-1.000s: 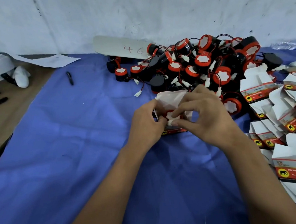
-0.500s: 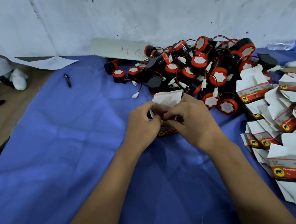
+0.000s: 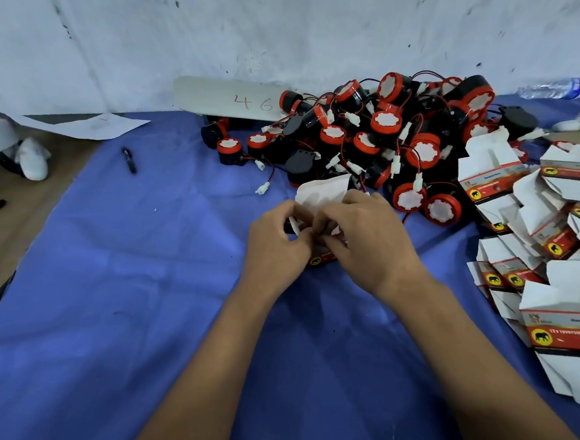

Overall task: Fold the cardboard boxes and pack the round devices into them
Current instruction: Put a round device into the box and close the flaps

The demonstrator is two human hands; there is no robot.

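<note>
A small cardboard box [image 3: 323,193], white inside with a red and black printed side, stands on the blue cloth [image 3: 122,294] at the centre. Its white top flap sticks up behind my fingers. My left hand [image 3: 276,243] grips the box's left side with curled fingers. My right hand [image 3: 366,240] pinches a flap at the box's opening. What lies inside the box is hidden by both hands. A pile of round black and red devices [image 3: 383,137] with red wires and white plugs lies just behind the box.
Several flat and half-folded boxes [image 3: 555,238] are heaped at the right. A pen [image 3: 129,160] lies on the cloth at the left. A white board marked 46 [image 3: 228,98] leans at the wall. A plastic bottle [image 3: 555,89] lies at the far right.
My right hand's fingers have closed in on the box opening and both hands sit tighter together. The red device part seen between my fingers before is now hidden.
</note>
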